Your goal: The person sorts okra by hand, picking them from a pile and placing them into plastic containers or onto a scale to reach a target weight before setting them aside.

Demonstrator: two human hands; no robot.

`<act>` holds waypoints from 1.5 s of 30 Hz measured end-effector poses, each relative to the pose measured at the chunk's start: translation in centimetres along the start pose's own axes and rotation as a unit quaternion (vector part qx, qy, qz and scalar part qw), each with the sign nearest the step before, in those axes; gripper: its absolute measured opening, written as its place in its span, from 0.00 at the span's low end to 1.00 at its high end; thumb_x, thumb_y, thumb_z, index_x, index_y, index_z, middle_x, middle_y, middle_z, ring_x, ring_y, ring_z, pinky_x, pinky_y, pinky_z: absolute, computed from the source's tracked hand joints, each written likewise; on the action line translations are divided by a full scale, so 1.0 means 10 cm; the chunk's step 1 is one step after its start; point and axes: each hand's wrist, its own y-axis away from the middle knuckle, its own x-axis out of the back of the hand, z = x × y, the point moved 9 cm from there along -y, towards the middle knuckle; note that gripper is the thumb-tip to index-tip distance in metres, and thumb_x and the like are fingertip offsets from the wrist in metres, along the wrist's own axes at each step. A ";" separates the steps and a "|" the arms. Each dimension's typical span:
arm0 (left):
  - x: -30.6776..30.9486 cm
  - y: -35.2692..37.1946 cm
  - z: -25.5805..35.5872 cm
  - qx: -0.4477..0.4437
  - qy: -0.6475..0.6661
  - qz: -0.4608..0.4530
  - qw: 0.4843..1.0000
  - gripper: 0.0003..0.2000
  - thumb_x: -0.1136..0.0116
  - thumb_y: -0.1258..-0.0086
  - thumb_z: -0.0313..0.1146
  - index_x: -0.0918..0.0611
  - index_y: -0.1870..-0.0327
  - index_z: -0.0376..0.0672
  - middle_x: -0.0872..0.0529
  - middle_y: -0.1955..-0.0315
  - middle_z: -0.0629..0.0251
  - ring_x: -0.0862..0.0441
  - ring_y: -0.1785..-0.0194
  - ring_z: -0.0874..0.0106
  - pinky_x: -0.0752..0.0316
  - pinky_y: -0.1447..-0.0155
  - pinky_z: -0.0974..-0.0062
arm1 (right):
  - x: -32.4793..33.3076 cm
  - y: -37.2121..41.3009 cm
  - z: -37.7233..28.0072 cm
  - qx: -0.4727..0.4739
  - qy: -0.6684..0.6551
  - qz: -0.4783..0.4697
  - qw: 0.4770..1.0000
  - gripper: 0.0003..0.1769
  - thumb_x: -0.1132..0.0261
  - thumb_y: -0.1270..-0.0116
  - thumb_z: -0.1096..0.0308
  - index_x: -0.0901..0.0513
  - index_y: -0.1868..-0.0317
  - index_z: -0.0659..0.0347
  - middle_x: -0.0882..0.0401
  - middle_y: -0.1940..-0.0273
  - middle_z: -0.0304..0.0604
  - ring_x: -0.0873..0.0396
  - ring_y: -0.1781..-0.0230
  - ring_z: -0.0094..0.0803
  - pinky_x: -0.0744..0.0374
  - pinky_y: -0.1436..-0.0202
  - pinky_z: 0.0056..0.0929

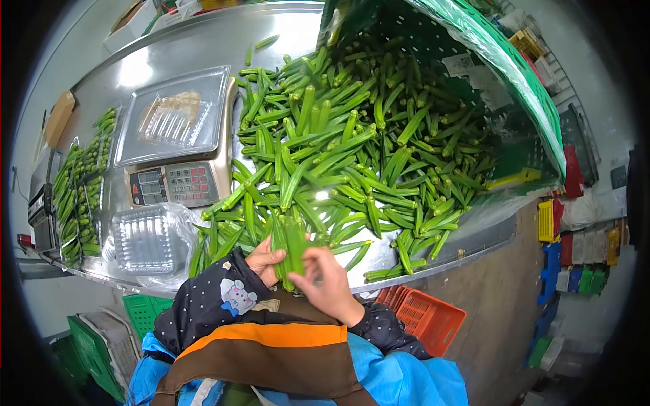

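While our left hand (265,260) holds a bunch (292,252) of okra just over the near edge of the worktop (288,30), its grip closed round the pods, our right hand (326,281) bends its fingers at the bunch's other side; that grip is partly curled, and we cannot tell whether it pinches a pod. Beyond our hands the loose okra (298,166) lies heaped, running back into the green crate (497,47), which is tipped on its side. To our left we see the scale (179,184), clear tubs (143,240) just nearer us, and packed okra (84,183) farther left
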 end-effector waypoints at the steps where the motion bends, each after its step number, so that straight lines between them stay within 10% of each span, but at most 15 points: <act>1: 0.05 0.01 -0.01 0.002 -0.001 0.000 1.000 0.30 0.39 0.38 0.29 0.38 0.35 0.38 0.30 0.40 0.56 0.30 0.38 0.56 0.34 0.34 0.57 | -0.07 -0.02 -0.14 0.061 -0.019 -0.028 0.998 0.16 0.32 0.42 0.76 0.27 0.55 0.61 0.29 0.67 0.34 0.29 0.74 0.15 0.30 0.73 0.15; 3: 0.22 0.04 -0.05 0.018 -0.005 0.022 1.000 0.28 0.38 0.39 0.29 0.35 0.38 0.39 0.26 0.44 0.57 0.26 0.42 0.57 0.30 0.37 0.55 | -0.07 -0.06 -0.23 0.121 -0.036 -0.057 0.990 0.14 0.32 0.42 0.75 0.25 0.56 0.61 0.29 0.69 0.33 0.29 0.75 0.15 0.29 0.73 0.15; 5: 0.04 0.12 0.05 0.031 -0.006 0.049 0.998 0.26 0.39 0.40 0.28 0.32 0.40 0.41 0.24 0.47 0.56 0.23 0.46 0.57 0.26 0.42 0.53 | 0.30 -0.17 0.32 -0.041 -0.138 0.041 0.989 0.09 0.35 0.39 0.74 0.23 0.58 0.63 0.28 0.72 0.35 0.29 0.76 0.17 0.29 0.73 0.16; 9: -0.01 0.15 0.07 0.034 0.083 0.050 0.995 0.25 0.46 0.42 0.21 0.34 0.40 0.38 0.25 0.48 0.50 0.22 0.48 0.54 0.20 0.49 0.55 | 1.46 -0.14 0.68 0.027 0.267 0.221 0.938 0.14 0.32 0.43 0.70 0.24 0.57 0.61 0.26 0.72 0.39 0.26 0.74 0.27 0.28 0.72 0.23; 15: -0.05 0.11 0.03 0.058 0.066 0.037 0.995 0.28 0.48 0.43 0.20 0.35 0.38 0.40 0.27 0.45 0.50 0.25 0.43 0.52 0.26 0.43 0.50 | 1.83 0.19 1.27 -0.127 0.481 0.146 0.855 0.18 0.28 0.52 0.66 0.21 0.60 0.57 0.22 0.69 0.43 0.25 0.63 0.45 0.26 0.59 0.40; 17: -0.15 0.12 0.05 0.061 0.038 0.026 0.997 0.30 0.48 0.43 0.20 0.37 0.36 0.41 0.29 0.42 0.51 0.28 0.40 0.52 0.32 0.38 0.48 | 1.73 0.18 1.18 -0.128 0.475 0.128 0.861 0.17 0.31 0.46 0.68 0.21 0.55 0.60 0.19 0.67 0.40 0.23 0.63 0.39 0.25 0.58 0.34; 19: -0.14 0.11 0.02 0.071 0.038 0.023 0.997 0.31 0.47 0.43 0.20 0.37 0.35 0.41 0.30 0.41 0.51 0.30 0.39 0.51 0.33 0.37 0.48 | 1.54 0.20 1.40 -0.185 -0.077 0.173 0.964 0.15 0.37 0.37 0.71 0.22 0.50 0.66 0.18 0.64 0.38 0.22 0.61 0.30 0.25 0.56 0.27; 23: -0.16 0.10 0.01 0.083 0.021 0.028 0.996 0.32 0.47 0.43 0.20 0.39 0.34 0.42 0.32 0.39 0.51 0.31 0.38 0.51 0.34 0.36 0.49 | 0.90 0.11 0.96 -0.214 -0.321 0.027 0.922 0.18 0.44 0.31 0.73 0.28 0.43 0.70 0.21 0.58 0.40 0.22 0.60 0.27 0.25 0.54 0.25; 31: -0.27 0.08 0.05 0.039 -0.016 -0.001 0.999 0.30 0.44 0.41 0.25 0.38 0.35 0.40 0.31 0.40 0.53 0.32 0.35 0.58 0.38 0.31 0.59 | -0.04 -0.06 0.00 -0.094 -0.289 -0.036 0.952 0.19 0.36 0.38 0.75 0.25 0.46 0.68 0.23 0.64 0.36 0.25 0.63 0.18 0.27 0.58 0.15; 35: -0.13 0.08 0.12 -0.001 -0.021 -0.008 1.000 0.26 0.40 0.39 0.26 0.34 0.39 0.40 0.29 0.43 0.56 0.30 0.38 0.60 0.37 0.32 0.58 | -0.10 -0.15 -0.28 0.086 0.059 -0.073 0.992 0.25 0.32 0.41 0.71 0.28 0.44 0.66 0.27 0.51 0.44 0.27 0.49 0.30 0.27 0.47 0.27; 38: -0.08 0.03 0.19 -0.062 -0.078 0.041 0.994 0.24 0.41 0.35 0.30 0.34 0.39 0.40 0.27 0.45 0.58 0.29 0.40 0.64 0.31 0.37 0.62 | -0.29 -0.15 -0.14 -0.097 -0.276 -0.142 0.946 0.49 0.31 0.42 0.69 0.53 0.28 0.56 0.41 0.35 0.49 0.40 0.34 0.34 0.37 0.35 0.32; 45: -0.02 0.06 0.34 -0.113 0.045 0.129 0.984 0.21 0.57 0.25 0.43 0.36 0.38 0.42 0.26 0.46 0.62 0.27 0.41 0.68 0.33 0.35 0.65 | -0.67 -0.51 -0.02 -0.038 -0.020 -0.185 0.982 0.56 0.21 0.56 0.69 0.48 0.30 0.64 0.33 0.40 0.48 0.32 0.42 0.34 0.32 0.39 0.30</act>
